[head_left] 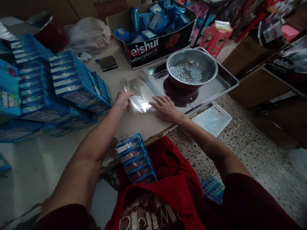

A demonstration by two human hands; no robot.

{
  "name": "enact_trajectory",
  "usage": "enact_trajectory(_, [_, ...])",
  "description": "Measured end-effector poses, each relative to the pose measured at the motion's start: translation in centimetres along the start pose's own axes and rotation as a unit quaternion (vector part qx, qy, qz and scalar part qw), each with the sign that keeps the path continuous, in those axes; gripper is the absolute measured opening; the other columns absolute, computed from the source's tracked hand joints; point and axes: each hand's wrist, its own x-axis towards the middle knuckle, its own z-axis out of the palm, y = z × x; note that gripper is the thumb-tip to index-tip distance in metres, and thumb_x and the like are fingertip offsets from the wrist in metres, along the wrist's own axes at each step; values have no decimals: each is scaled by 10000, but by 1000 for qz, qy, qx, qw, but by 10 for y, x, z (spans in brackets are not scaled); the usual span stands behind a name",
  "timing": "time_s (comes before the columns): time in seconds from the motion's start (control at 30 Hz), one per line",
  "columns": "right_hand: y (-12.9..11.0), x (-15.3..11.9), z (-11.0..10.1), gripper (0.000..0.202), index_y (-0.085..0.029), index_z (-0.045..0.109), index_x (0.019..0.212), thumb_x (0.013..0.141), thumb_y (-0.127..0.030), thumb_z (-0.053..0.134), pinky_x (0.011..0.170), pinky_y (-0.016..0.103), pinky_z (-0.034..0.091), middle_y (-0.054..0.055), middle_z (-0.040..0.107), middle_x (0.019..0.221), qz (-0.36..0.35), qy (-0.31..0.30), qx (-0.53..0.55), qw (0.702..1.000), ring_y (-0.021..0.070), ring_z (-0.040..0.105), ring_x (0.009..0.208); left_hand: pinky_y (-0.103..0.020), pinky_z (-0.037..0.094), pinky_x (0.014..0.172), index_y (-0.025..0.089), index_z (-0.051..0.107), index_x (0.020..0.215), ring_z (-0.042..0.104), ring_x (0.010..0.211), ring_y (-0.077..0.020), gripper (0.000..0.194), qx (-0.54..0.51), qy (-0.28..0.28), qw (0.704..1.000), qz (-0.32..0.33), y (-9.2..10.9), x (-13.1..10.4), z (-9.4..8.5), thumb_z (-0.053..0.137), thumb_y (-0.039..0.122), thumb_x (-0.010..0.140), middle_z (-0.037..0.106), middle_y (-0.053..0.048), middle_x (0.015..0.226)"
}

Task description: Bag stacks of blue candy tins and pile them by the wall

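Observation:
A glossy clear plastic bag or film lies on the table in front of me. My left hand is closed at its left edge, thumb and fingers pinching the plastic. My right hand lies flat at the right edge, fingers stretched out and touching it. A row of blue candy boxes rests against the table edge at my lap. To the right of the film, a metal bowl holds small pale-blue pieces and stands on a metal tray.
Stacked blue boxes fill the left side of the table. A black carton with blue packets stands at the back, near a dark wallet-like object. A white tray sits lower right; a red stool stands beyond.

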Motion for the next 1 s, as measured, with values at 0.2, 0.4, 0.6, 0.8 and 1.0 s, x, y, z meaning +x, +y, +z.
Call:
enact_trajectory(0.2, [-7,24,5,371,-211,795,1182,1077,-151,444,1061,429,348,111,819,1062,2,-99,-31,995,273,638,1007,-379,607,825,133,700,1053,750,1017,-300,415,54,29,998,23,3,-5,-10,929,256,729,763,-124,1005])
enact_trajectory(0.4, [-3,49,-1,148,-199,843,1007,961,-272,723,960,420,371,96,837,965,175,-107,26,978,246,692,875,-481,397,1243,195,677,1368,465,1525,-403,821,266,23,896,354,-7,-49,-48,1030,441,668,588,-183,1575])
enact_trajectory(0.6, [1,64,-6,263,-206,829,964,846,-429,905,948,414,362,57,806,894,208,-99,50,972,229,650,843,-394,525,983,193,838,1082,736,1118,-322,274,400,-153,814,393,-17,-81,-65,843,410,916,814,-131,1155])
enact_trajectory(0.8, [-4,66,-1,211,-204,813,1033,934,-389,837,982,454,343,90,807,905,136,-87,-3,987,263,647,872,-485,480,992,198,831,1114,639,1218,-376,191,507,-93,678,525,-11,-103,-68,725,306,996,758,-182,1196])
enact_trajectory(1.0, [-13,61,-7,383,-200,786,1141,913,-496,870,1063,479,286,94,804,1044,39,-86,-14,995,302,660,1013,-390,421,740,204,830,801,690,879,-318,126,530,-97,758,368,-4,-93,-65,792,258,909,755,-114,812])
